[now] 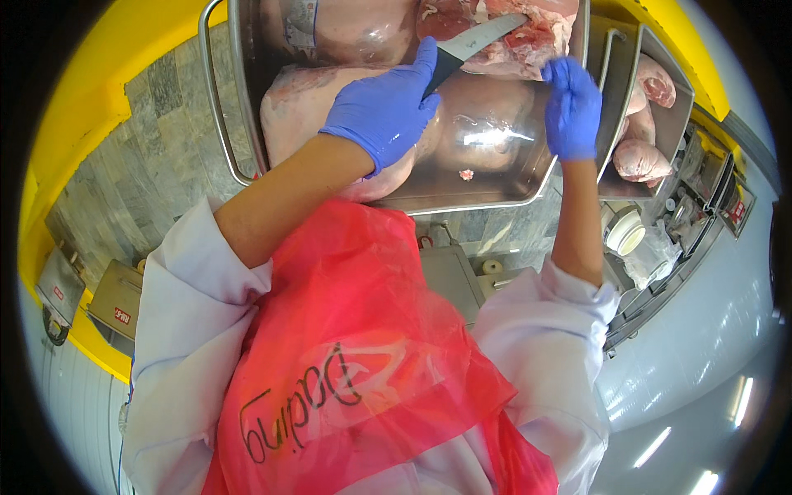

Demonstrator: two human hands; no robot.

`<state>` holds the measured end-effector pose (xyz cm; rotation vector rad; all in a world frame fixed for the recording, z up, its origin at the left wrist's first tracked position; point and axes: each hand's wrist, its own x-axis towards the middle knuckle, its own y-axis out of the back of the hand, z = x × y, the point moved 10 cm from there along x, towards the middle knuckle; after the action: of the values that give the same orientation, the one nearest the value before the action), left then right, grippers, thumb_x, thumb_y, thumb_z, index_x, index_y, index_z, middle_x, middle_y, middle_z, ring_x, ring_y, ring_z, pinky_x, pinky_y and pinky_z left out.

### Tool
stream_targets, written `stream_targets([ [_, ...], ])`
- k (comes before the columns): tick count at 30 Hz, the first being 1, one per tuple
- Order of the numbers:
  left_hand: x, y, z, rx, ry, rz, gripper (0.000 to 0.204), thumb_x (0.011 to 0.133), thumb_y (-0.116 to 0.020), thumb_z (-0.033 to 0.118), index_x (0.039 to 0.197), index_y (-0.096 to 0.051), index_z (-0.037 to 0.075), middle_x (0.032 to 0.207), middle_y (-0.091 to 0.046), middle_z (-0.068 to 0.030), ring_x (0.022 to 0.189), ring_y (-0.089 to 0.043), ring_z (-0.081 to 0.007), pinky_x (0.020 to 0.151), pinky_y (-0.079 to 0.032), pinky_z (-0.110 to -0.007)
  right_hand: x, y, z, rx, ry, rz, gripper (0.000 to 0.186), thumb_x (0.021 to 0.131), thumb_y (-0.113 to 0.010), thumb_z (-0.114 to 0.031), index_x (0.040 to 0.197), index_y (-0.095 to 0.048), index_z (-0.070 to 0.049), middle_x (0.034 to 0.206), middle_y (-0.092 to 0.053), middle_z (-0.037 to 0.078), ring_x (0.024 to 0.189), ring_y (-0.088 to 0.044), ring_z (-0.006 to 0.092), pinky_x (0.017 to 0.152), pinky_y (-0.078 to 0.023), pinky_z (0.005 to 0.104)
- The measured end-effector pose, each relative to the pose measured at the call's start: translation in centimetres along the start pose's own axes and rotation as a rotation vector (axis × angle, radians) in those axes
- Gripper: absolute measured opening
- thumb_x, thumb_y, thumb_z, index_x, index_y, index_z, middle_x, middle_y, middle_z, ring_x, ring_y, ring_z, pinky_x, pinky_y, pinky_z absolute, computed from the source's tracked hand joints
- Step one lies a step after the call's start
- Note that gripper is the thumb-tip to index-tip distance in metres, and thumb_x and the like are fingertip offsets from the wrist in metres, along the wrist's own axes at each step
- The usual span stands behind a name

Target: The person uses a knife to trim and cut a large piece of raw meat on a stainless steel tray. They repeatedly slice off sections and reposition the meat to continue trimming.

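Note:
My left hand (pixel 381 111), in a blue glove, is wrapped round the black handle of a knife (pixel 483 40). The blade slants up to the right, its tip over a piece of cut red meat (pixel 540 41) at the far right of a deep metal tray (pixel 462 196). Beside that meat, my right hand (pixel 573 111), also gloved in blue, has its fingers curled closed near the edge; what they hold, if anything, is hidden. Below my left hand lies a large pale, skin-covered cut of meat (pixel 301 115). Another big cut (pixel 363 29) rests at the far left.
A small meat scrap (pixel 466 175) lies on the tray floor. To the right, a second metal tray (pixel 610 183) holds several smaller pieces of meat (pixel 642 161). Near it are a white tub (pixel 624 233) and a clear plastic bag (pixel 656 260). The tray's bar handle (pixel 216 107) sticks out left.

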<state>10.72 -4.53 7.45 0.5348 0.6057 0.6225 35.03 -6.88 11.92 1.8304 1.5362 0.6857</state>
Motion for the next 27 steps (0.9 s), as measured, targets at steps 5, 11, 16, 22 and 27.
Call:
stream_targets([
  [5,0.2,-0.7,-0.3,0.000,0.030,0.011,0.069,0.100,-0.056,0.036,0.160,-0.031,0.012,0.119,-0.068,-0.0251,0.098,-0.067,-0.0448,0.085,-0.053,-0.052,-9.6,1.9,-0.7,0.271,-0.161,0.167,0.015,0.104,-0.059,-0.013,0.098,-0.067,-0.002,0.082,-0.065,0.014,0.078,-0.061,0.0196,0.081,-0.049,0.0300],
  [11,0.0,1.5,0.9,0.244,0.015,0.043,0.067,0.100,-0.056,0.039,0.159,-0.034,0.014,0.122,-0.067,-0.0265,0.105,-0.066,-0.0460,0.089,-0.052,-0.052,-25.1,-2.2,6.6,-0.242,-0.579,-0.330,0.028,0.098,-0.068,-0.031,0.112,-0.070,-0.007,0.108,-0.073,0.014,0.102,-0.070,0.0315,0.090,-0.054,0.0408],
  [16,1.0,6.0,6.3,0.463,0.016,-0.128,0.055,0.103,-0.052,0.037,0.150,-0.043,0.012,0.115,-0.071,-0.0221,0.101,-0.069,-0.0419,0.084,-0.054,-0.053,-40.9,-6.0,10.5,-0.325,-0.920,-0.948,0.066,0.086,-0.078,-0.048,0.137,-0.063,-0.009,0.140,-0.062,0.017,0.126,-0.061,0.0358,0.107,-0.048,0.0435],
  [22,0.7,0.3,3.3,0.252,0.011,0.171,0.045,0.100,-0.057,0.034,0.138,-0.052,0.011,0.107,-0.072,-0.0212,0.093,-0.070,-0.0418,0.079,-0.055,-0.052,-37.9,-5.8,9.7,-0.148,-0.882,-0.677,0.075,0.082,-0.083,-0.048,0.140,-0.060,-0.005,0.139,-0.063,0.020,0.128,-0.061,0.0365,0.106,-0.049,0.0436],
  [27,-1.0,-5.2,0.4,-0.052,0.222,0.185,0.062,0.099,-0.056,0.043,0.152,-0.043,0.012,0.123,-0.067,-0.0260,0.105,-0.066,-0.0474,0.091,-0.052,-0.054,-35.5,-6.7,7.8,-0.065,-0.835,-0.466,0.070,0.086,-0.081,-0.043,0.140,-0.060,-0.003,0.138,-0.064,0.021,0.126,-0.062,0.0375,0.104,-0.050,0.0424],
])
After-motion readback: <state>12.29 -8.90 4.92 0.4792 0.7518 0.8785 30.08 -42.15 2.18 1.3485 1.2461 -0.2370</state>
